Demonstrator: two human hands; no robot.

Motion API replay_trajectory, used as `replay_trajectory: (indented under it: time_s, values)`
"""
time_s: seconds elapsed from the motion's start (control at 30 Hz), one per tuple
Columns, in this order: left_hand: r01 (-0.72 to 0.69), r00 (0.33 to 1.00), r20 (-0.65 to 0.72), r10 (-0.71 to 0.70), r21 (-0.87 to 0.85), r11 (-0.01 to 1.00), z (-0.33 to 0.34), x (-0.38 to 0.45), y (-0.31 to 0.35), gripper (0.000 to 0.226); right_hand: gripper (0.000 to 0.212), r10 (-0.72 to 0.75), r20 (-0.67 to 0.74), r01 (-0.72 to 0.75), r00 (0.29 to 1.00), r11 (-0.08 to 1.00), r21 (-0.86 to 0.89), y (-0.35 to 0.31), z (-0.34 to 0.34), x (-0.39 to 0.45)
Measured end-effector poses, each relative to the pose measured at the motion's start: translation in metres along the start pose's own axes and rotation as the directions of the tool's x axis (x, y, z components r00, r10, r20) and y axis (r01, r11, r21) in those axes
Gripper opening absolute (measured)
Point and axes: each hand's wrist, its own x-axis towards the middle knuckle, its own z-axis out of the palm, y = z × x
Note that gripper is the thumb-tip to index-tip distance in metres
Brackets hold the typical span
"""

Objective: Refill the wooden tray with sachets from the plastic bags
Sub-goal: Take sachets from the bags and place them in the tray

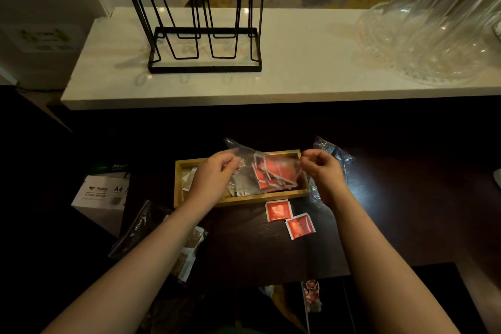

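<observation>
Risk: red sachets (273, 173) spill past the wooden tray (244, 199). The bag (252, 168) hangs over its right half, and two sachets (290, 218) already lie near it on the table. Left hand (214, 173) and right hand (321, 168) each pinch a bag edge, fingers curled, stretching it open.

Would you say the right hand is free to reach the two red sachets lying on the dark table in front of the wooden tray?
Probably not yet: the right hand pinches the clear plastic bag, though nothing covers the two red sachets.
</observation>
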Motion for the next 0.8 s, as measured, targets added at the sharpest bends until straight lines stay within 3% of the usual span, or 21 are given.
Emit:
replay_trajectory:
  time_s: [0.23, 0.43, 0.8]
  values:
    - [-0.064, 0.998, -0.027, 0.065, 0.036, 0.997, 0.000, 0.002, 0.015, 0.029, 0.019, 0.023, -0.044, -0.024, 0.999, 1.000, -0.015, -0.003, 0.002, -0.001]
    - [-0.188, 0.981, -0.047, 0.189, 0.022, 0.982, -0.004, -0.002, 0.034, 0.025, 0.017, 0.049, -0.050, -0.041, 0.998, 0.986, 0.161, -0.006, 0.006, -0.008]
    - [-0.213, 0.976, -0.040, 0.215, 0.031, 0.976, -0.007, 0.001, 0.059, 0.026, 0.022, 0.077, -0.050, -0.057, 0.996, 0.944, 0.326, 0.001, 0.010, -0.010]
